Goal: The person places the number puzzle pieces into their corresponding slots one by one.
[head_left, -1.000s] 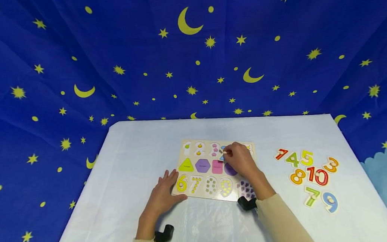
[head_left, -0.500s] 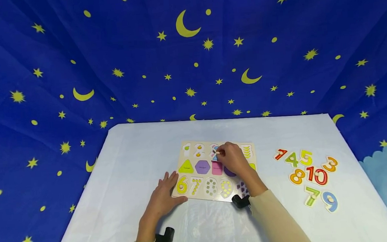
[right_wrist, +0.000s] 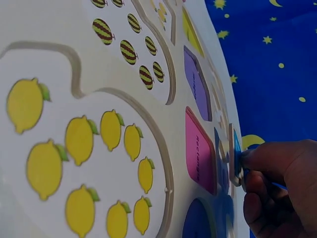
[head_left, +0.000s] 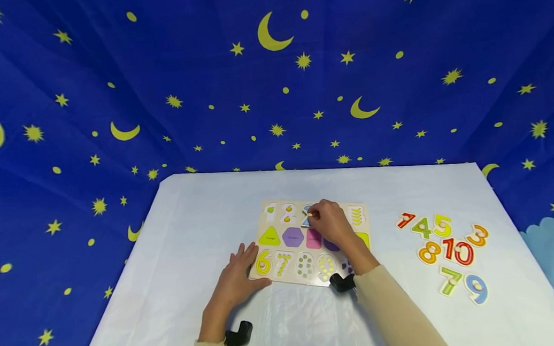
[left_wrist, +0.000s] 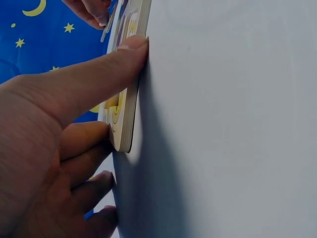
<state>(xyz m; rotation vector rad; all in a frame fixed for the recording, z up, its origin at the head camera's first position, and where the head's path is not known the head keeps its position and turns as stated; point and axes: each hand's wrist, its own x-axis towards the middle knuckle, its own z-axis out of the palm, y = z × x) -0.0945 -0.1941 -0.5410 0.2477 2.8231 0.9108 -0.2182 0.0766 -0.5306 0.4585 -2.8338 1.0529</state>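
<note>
Right hand (head_left: 330,225) pinches a flat blue piece (right_wrist: 236,157) — wooden board (head_left: 276,237).

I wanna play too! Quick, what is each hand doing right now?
Left hand: open, fingers flat against the puzzle board edge.
Right hand: pinching a blue puzzle piece by its peg.

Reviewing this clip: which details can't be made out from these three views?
- Which numeral the blue piece is: the right hand covers it in the head view; the right wrist view shows only its edge.
- The grip on its peg: fingers hide it.
- Words on the pink rectangle: too small.
- Puzzle board face: left wrist view shows it edge-on behind the left hand.
</note>
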